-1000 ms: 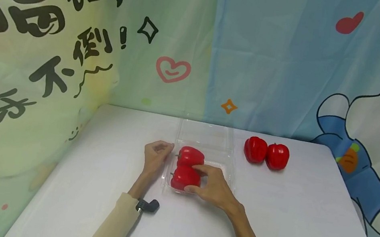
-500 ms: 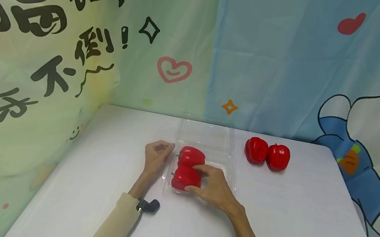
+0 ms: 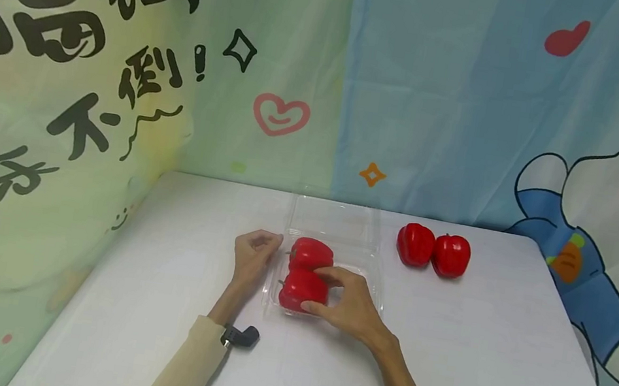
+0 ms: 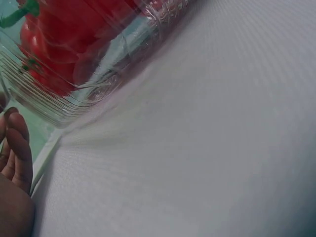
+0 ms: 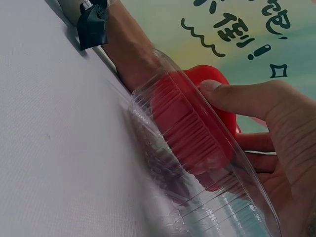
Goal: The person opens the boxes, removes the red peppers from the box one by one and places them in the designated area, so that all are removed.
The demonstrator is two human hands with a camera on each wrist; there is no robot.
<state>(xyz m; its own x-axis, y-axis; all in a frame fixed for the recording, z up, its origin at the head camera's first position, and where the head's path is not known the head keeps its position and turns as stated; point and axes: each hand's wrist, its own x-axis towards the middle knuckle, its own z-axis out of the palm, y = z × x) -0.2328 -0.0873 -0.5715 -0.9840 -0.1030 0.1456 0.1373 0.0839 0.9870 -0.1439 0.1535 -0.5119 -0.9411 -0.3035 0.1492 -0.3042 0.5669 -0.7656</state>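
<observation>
Two red bell peppers sit in the left half of an open clear plastic clamshell box (image 3: 370,280), one behind the other, their green stems pointing left. My right hand (image 3: 353,306) holds the front pepper (image 3: 298,290) from its right side, thumb at the near side and fingers at the far side. Just behind it lies the back pepper (image 3: 311,254), close against the front one. At the box's left edge, my left hand (image 3: 253,256) pinches the rim with bent fingers. In the right wrist view, the held pepper (image 5: 210,76) shows through the ribbed box wall, with the thumb above the rim.
Two more red peppers stand side by side at the back right of the white table (image 3: 501,352): a left one (image 3: 415,244) and a right one (image 3: 451,256). The box's lid (image 3: 334,221) lies folded back toward the printed curtain (image 3: 446,107) behind the table.
</observation>
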